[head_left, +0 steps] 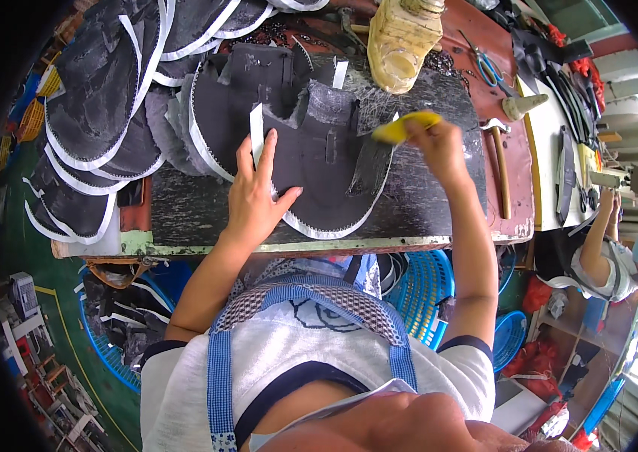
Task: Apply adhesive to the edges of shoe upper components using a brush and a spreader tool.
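Observation:
A black shoe upper point(315, 177) with white edging lies flat on the dark work board before me. My left hand point(252, 200) rests on its left side, fingers spread, beside a narrow white strip point(257, 128). My right hand point(441, 151) is closed on a yellow flat scraper point(396, 129) at the upper's right edge. Greyish streaks of a smeared coating show on the upper below the scraper. More black pieces lie beyond and partly under this one.
Overlapping black uppers point(100, 105) are heaped at the left. A crusted yellow container point(403, 45) stands at the back. Blue-handled scissors point(487, 69) and a hammer point(501, 177) lie at the right. A blue basket point(424, 290) is below the table edge. Another person point(605, 260) works far right.

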A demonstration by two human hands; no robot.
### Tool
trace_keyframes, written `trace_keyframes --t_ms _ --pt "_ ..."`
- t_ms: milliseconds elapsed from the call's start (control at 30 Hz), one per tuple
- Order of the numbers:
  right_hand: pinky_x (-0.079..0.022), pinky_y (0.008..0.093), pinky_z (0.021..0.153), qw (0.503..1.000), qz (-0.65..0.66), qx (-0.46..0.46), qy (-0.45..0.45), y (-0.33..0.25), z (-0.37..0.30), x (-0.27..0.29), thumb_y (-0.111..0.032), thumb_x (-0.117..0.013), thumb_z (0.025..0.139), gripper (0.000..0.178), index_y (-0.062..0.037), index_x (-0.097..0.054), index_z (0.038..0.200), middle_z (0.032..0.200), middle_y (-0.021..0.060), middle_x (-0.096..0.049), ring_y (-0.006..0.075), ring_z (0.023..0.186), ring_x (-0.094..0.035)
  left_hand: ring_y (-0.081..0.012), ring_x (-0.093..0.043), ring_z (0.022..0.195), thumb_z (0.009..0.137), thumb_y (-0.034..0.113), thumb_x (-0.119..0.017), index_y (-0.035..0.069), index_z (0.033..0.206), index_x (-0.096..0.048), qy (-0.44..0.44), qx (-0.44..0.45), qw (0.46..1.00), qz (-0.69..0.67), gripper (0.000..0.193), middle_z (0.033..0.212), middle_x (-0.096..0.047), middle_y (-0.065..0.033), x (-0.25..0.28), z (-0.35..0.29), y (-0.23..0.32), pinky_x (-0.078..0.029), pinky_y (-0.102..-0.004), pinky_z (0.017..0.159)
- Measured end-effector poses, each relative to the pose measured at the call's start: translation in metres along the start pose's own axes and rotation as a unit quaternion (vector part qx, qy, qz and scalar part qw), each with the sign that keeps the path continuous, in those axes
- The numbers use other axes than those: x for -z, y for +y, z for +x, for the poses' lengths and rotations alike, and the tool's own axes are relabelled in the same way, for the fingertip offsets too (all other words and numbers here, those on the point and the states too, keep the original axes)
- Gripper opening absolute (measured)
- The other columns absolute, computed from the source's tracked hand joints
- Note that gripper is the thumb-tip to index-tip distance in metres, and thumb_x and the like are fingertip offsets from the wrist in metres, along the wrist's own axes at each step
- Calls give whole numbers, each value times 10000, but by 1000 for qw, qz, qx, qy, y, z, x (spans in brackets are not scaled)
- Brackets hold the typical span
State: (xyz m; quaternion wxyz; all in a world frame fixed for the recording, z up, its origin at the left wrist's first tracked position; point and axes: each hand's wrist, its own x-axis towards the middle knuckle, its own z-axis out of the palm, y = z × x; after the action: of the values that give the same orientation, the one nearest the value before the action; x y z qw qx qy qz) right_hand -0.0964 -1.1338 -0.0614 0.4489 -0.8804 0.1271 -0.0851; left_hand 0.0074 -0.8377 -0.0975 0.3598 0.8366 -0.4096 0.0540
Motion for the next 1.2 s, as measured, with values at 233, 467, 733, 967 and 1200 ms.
trace_keyframes --t_ms 233,467,733,967,1200 --pt "-502 260 538 976 120 -92 -158 -19 -66 -47 -166 -663 897 230 53 -674 964 741 98 -682 110 601 -636 -418 -528 1112 640 144 -835 110 1485 -256 -2 21 1000 0 1025 1381 -300 -238 -1 -5 -2 -507 -421 860" --pt "-478 330 551 965 -109 28 235 16 76 31 -310 -627 908 331 11 -674 843 655 103 -665 165 590 -638 -143 -646 871 864 16 -653 -11 1378 -367 30 172 890 -422 589 1050 -632 -135 17 -7 -25 -548 -270 723" --pt "-477 261 525 985 -32 -14 170 38 92 57 -264 -598 937 331 40 -674 832 701 101 -684 137 567 -630 -75 -613 667 893 29 -627 -66 1076 -604 -29 247 878 -408 207 800 -666 -49 15 2 -47 -513 -225 609" --pt "-528 261 718 954 -21 142 -263 -72 44 -63 -33 -701 827 195 17 -679 1013 905 94 -703 133 799 -660 -85 -624 657 895 44 -624 -84 1072 -596 -44 251 883 -394 220 801 -667 -64 17 1 -53 -525 -234 599" --pt "-532 350 756 889 8 304 -343 -69 27 -68 -78 -702 817 163 -23 -699 970 938 116 -694 277 853 -669 -82 -625 635 880 27 -619 -70 1043 -598 -24 229 908 -349 191 748 -659 -53 10 -2 -51 -514 -238 582"
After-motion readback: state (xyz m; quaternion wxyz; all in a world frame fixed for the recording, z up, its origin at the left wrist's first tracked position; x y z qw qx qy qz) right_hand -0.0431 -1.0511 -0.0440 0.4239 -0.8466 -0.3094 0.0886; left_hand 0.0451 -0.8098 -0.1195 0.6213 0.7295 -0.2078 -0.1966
